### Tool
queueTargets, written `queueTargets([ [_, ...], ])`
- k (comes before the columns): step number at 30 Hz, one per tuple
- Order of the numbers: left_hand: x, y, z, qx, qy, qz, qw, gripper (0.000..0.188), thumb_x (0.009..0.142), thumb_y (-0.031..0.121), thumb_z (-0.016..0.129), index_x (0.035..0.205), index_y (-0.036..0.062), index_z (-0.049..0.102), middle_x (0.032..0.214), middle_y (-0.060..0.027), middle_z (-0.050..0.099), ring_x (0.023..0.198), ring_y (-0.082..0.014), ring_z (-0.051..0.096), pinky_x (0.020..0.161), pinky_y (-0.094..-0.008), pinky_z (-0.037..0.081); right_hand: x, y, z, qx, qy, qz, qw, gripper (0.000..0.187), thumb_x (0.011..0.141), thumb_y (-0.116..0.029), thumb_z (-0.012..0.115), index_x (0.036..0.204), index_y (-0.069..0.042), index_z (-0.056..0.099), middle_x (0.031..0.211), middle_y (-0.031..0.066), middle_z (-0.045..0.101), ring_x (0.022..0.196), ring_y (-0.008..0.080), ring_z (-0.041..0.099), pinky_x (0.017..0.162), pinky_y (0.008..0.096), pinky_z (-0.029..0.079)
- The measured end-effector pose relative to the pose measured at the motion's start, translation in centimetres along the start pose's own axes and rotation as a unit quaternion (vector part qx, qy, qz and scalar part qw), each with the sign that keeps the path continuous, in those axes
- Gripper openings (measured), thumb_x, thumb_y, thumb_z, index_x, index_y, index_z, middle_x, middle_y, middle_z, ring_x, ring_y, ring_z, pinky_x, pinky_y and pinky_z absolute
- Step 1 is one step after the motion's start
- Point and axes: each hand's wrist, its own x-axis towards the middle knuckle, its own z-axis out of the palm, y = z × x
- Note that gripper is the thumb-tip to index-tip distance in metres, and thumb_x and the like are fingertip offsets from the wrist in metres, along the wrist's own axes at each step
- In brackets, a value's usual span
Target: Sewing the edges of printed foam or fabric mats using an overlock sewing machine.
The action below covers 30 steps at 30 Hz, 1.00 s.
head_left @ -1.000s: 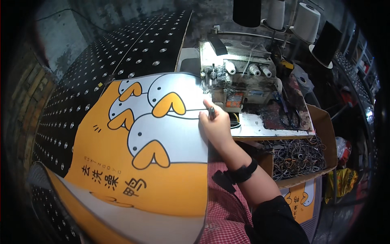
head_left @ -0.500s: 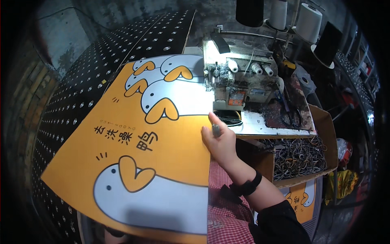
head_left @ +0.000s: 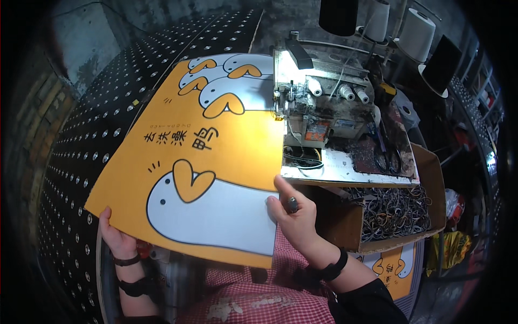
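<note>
A large orange mat [head_left: 124, 178] printed with white cartoon ducks and dark lettering lies in front of me. Its right edge runs alongside an overlock sewing machine [head_left: 324, 102], under the lit needle area. My left hand [head_left: 117, 237] grips the mat's near left corner, thumb on top and the other fingers hidden beneath. My right hand [head_left: 297, 216], wearing a ring, pinches the right edge below the machine's white plate [head_left: 345, 168]; some of its fingers are out of sight behind the mat.
A black table [head_left: 121, 121] with metal studs extends left and behind. Thread cones [head_left: 416, 33] stand above the machine; scissors [head_left: 386, 154] lie on its right side. Below, a cardboard box [head_left: 402, 245] holds tangled trimmings [head_left: 396, 216]. Another printed mat [head_left: 402, 275] lies under it.
The mat has slid away from me along the machine. My left hand has come into view at its near left corner. My right hand sits slightly lower on the edge.
</note>
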Motion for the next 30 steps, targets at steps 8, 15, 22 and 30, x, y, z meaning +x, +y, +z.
queueTargets([
  [8, 4.7, -1.2, 2.3, 0.077, -0.003, 0.051, 0.996, 0.032, 0.088, 0.005, 0.039, 0.119, -0.0025, 0.041, 0.116, -0.013, 0.051, 0.105, -0.0227, 0.052, 0.088, -0.0337, 0.044, -0.4, -1.0, -0.9, -0.002, -0.01, -0.006, 1.0, 0.036, 0.075, -0.007, 0.065, 0.11, -0.001, 0.058, 0.074, 0.0074, 0.059, 0.068, 0.0088, 0.056, 0.063, 0.0213, 0.046],
  [15, 8.6, -2.9, 5.3, 0.127, -0.016, 0.077, 0.989, 0.033, 0.087, 0.0, 0.039, 0.12, -0.003, 0.04, 0.118, -0.0135, 0.05, 0.107, -0.0234, 0.051, 0.09, -0.0336, 0.043, 0.3, -0.9, -1.0, 0.034, 0.006, -0.018, 0.999, 0.024, 0.075, -0.007, 0.065, 0.098, 0.0, 0.062, 0.079, 0.0095, 0.063, 0.069, 0.0121, 0.06, 0.063, 0.023, 0.048],
  [22, 13.8, -4.4, 7.0, 0.134, -0.019, 0.053, 0.989, 0.034, 0.085, -0.003, 0.041, 0.118, -0.0035, 0.042, 0.117, -0.0137, 0.051, 0.107, -0.025, 0.051, 0.091, -0.0349, 0.042, 3.7, 0.3, -0.5, 0.015, 0.048, -0.051, 0.997, 0.013, 0.073, -0.006, 0.065, 0.085, -0.001, 0.063, 0.075, 0.01, 0.063, 0.067, 0.0138, 0.062, 0.061, 0.0234, 0.048],
  [30, 18.8, -6.5, 10.6, 0.147, 0.007, 0.033, 0.989, 0.032, 0.083, -0.006, 0.04, 0.115, -0.0066, 0.043, 0.115, -0.0162, 0.051, 0.105, -0.0279, 0.052, 0.09, -0.038, 0.043, 8.6, 2.1, 0.2, -0.102, 0.106, -0.077, 0.986, 0.014, 0.069, -0.01, 0.064, 0.083, -0.008, 0.065, 0.07, 0.0119, 0.061, 0.061, 0.0222, 0.06, 0.057, 0.0285, 0.046],
])
